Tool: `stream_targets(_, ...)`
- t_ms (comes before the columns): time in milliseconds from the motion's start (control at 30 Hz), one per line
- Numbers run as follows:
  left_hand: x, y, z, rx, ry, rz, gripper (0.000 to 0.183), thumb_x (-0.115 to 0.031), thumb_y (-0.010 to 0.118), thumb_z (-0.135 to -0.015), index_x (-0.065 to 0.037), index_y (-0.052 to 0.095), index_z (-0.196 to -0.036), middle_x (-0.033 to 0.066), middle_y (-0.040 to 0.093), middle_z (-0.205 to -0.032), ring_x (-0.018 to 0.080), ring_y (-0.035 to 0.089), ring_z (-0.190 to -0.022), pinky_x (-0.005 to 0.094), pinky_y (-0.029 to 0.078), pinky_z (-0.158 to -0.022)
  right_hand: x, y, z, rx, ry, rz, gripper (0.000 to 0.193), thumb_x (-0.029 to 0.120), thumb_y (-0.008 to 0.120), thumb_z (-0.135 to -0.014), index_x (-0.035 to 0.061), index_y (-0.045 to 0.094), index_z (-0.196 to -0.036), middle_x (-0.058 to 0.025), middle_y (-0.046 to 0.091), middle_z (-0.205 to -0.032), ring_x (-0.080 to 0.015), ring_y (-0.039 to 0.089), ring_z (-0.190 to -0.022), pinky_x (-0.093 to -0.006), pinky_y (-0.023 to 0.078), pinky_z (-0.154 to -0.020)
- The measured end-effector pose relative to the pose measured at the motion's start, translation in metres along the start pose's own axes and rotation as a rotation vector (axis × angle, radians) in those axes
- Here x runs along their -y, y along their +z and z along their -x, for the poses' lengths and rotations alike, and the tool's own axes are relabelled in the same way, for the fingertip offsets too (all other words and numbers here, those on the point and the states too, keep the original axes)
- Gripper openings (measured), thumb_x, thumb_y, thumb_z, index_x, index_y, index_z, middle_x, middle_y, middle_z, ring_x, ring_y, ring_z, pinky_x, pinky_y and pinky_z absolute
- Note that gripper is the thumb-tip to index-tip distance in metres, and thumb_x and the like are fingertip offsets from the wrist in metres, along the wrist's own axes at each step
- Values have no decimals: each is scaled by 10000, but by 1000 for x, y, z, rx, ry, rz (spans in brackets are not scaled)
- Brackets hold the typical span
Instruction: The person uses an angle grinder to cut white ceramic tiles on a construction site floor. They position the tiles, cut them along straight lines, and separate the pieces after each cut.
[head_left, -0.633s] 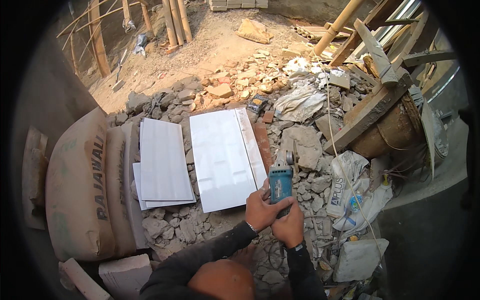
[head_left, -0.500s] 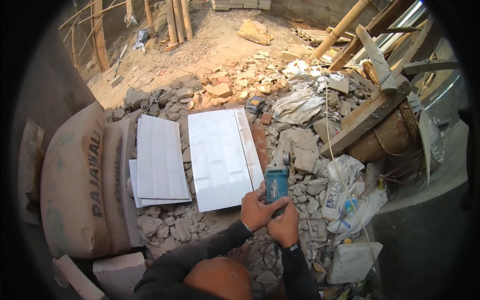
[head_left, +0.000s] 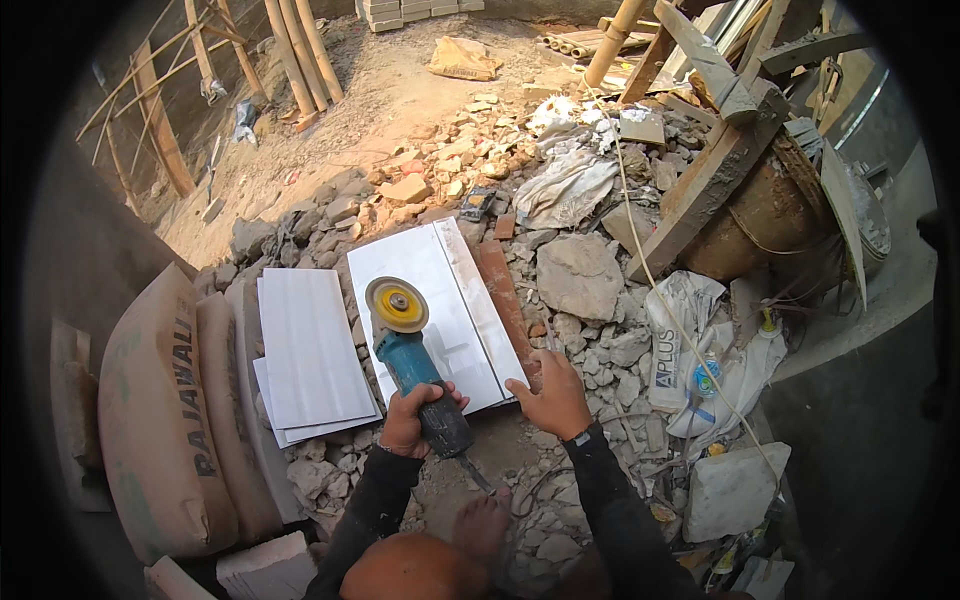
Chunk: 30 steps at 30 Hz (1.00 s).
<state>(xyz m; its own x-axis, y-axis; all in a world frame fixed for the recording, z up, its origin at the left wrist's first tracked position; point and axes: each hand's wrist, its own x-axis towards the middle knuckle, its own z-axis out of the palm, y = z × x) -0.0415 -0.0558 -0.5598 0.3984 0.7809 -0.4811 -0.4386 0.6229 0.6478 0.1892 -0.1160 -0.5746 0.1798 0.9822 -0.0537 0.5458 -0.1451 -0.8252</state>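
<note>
My left hand (head_left: 420, 415) is wrapped round the body of a teal and black angle grinder (head_left: 415, 368). Its round disc with a yellow centre (head_left: 397, 303) faces up, above a white tile (head_left: 446, 290). A dark straight line runs lengthwise down the tile, marking off a narrow dusty strip (head_left: 480, 300) on its right side. By the tile's lower right corner is my right hand (head_left: 556, 398), thumb at the edge and fingers stretched forward. A thin grey thing shows by its fingertips, too small to name. The grinder's cord hangs toward my foot.
More white tiles (head_left: 315, 345) lie stacked at left, beside full brown sacks (head_left: 155, 420). Broken rubble (head_left: 580, 275) surrounds the work. A reddish brick (head_left: 503, 290) borders the tile. At right are white plastic bags (head_left: 680, 330), a thin cord (head_left: 640, 230) and wooden beams (head_left: 710, 180).
The grinder has moved left over the tile, its disc now facing up, held by my left hand alone. My right hand has left the grinder for the tile's lower right corner.
</note>
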Motion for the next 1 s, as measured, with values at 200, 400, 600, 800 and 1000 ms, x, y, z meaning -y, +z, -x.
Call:
stream_targets(200, -1, -32, 18, -56, 27, 77, 311, -99, 616, -804, 95, 551, -1038, 159, 614, -942, 283, 660, -845, 449, 587, -874, -35, 58, -37, -234, 62, 180, 477, 303, 777, -819, -52, 578, -1068, -247, 640, -988, -446, 623, -961, -491, 495, -846)
stream_targets(400, 5, -34, 27, -68, 73, -5, 380, -155, 604, -793, 38, 517, -1108, 149, 588, -1010, 287, 613, -920, 432, 532, -914, -46, 60, -58, -319, 148, 50, 350, 267, 707, -825, -31, 574, -951, -250, 632, -880, -424, 637, -846, -502, 486, -760)
stream_targets(600, -1, -29, 25, -45, 85, 55, 368, -107, 616, -770, 64, 530, -1084, 156, 602, -987, 276, 647, -881, 453, 569, -868, -67, 23, -75, -301, 265, -161, 439, 395, 712, -861, -4, 568, -747, -218, 646, -735, -374, 651, -726, -461, 483, -659)
stream_targets(800, -5, -23, 29, -18, 126, 8, 386, -112, 618, -765, 65, 527, -1096, 160, 602, -990, 277, 647, -884, 445, 568, -866, -91, 17, -52, -427, 137, 140, 458, 427, 676, -914, -11, 543, -937, -271, 622, -710, -483, 626, -693, -534, 474, -631)
stream_targets(1000, -9, -21, 25, 4, 91, -51, 411, -136, 623, -792, 42, 505, -1143, 153, 593, -1037, 267, 624, -925, 439, 539, -906, -95, 42, -41, -424, 120, 166, 429, 413, 653, -935, 0, 538, -913, -280, 641, -756, -482, 639, -725, -537, 464, -620)
